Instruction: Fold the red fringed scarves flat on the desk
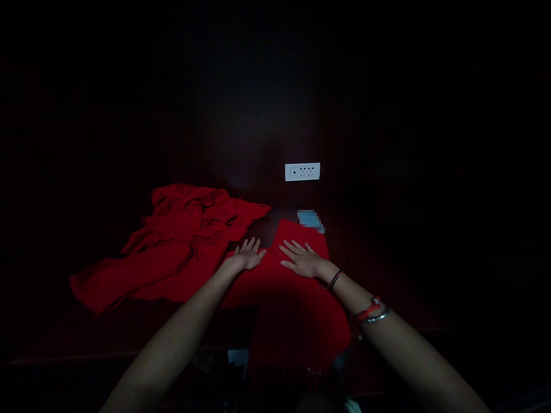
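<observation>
A red scarf (pixel 297 321) with a fringed end lies across the dark table and hangs over its front edge. My left hand (pixel 248 256) rests palm down on its far edge, fingers spread. To the right, my right hand (pixel 303 261) presses flat on the same cloth, its fingers apart too. Neither hand grips anything. On the left lies a crumpled heap of red cloth (pixel 172 235), with several folds and some fringe. Whether the heap and the scarf are joined cannot be made out.
A white power socket (pixel 302 171) is set in the dark back panel. Below it lies a blue item (pixel 310 221), blurred out. The table's front edge (pixel 77 358) shows faintly. Under it are pale objects (pixel 238 358) too dark to name.
</observation>
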A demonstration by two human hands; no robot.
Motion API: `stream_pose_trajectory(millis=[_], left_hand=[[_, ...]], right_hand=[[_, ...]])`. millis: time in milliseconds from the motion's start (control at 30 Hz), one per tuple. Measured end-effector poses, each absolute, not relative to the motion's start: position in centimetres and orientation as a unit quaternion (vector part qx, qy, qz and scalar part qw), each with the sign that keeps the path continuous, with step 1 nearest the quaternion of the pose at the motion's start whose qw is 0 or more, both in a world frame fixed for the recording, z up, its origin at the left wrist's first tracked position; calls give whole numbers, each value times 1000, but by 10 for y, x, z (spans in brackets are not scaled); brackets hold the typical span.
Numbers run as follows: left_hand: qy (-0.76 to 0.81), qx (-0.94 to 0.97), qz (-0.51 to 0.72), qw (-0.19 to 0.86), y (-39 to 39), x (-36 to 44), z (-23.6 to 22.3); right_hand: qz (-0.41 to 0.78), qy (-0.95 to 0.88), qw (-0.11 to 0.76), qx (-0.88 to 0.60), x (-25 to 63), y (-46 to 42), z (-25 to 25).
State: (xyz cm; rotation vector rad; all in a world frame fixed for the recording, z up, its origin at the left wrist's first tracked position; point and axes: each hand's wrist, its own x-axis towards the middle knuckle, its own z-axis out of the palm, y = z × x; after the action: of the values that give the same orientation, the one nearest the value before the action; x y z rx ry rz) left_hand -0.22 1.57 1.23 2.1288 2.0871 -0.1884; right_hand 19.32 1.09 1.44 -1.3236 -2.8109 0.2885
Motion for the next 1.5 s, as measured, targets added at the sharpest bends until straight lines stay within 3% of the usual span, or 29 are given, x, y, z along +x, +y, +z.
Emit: stream_pose_trajectory(millis=[233,467,667,900,1167,1500], left_hand=[[699,713,-11,51,10,-2,5],[693,720,45,22,10,0,-2],[706,706,42,29,8,-2,-4],[637,762,97,-61,-5,-2,-13],[647,758,79,-15,-10,-8,-11],[590,787,170,-63,-13,-8,-1]], right_hand=[[72,-880,41,-468,194,14,12],[25,-921,121,-370,186,14,20],[28,-925,54,-376,170,29,12],[33,-902,48,-427,163,48,5],[44,-890,37,-452,163,50,5],[-23,-922,161,-353,186,39,27]])
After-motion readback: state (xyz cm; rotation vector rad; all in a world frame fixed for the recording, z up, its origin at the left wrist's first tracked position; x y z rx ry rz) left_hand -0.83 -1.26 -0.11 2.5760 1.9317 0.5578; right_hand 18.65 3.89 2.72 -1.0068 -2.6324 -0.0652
